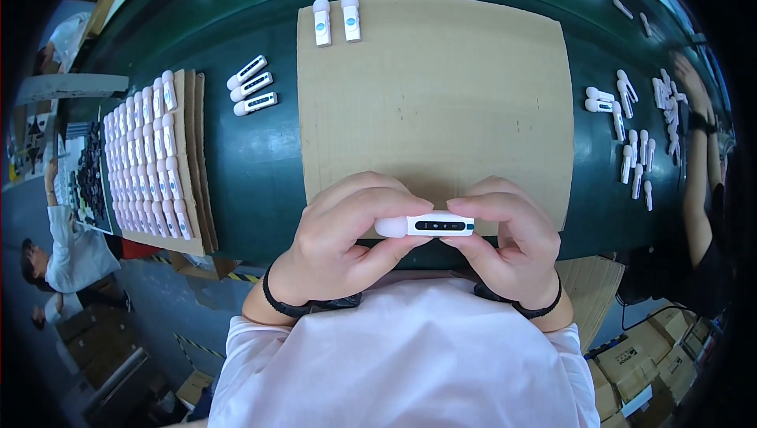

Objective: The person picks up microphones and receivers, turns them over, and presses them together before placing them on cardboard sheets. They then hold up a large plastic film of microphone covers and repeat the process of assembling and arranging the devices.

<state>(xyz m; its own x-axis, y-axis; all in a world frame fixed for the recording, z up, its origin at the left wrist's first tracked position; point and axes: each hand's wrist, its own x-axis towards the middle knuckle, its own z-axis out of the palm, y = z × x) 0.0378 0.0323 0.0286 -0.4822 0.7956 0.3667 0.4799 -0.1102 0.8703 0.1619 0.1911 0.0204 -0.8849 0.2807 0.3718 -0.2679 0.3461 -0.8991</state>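
Note:
Near the front edge of the cardboard sheet, I hold a white mini wand massager level between both hands. Its rounded pale pink head points left, and its black button panel faces up. My left hand pinches it by the head end between thumb and fingers. At the other end, the fingertips of my right hand grip the body. On the sheet's far left corner lie two similar massagers, a left one and a right one, heads pointing away from me.
Left of the sheet, three loose massagers lie on the green table. Farther left, a stack of cardboard bears rows of them. Several more are scattered at the right, where another person's arm reaches in. People stand at the far left.

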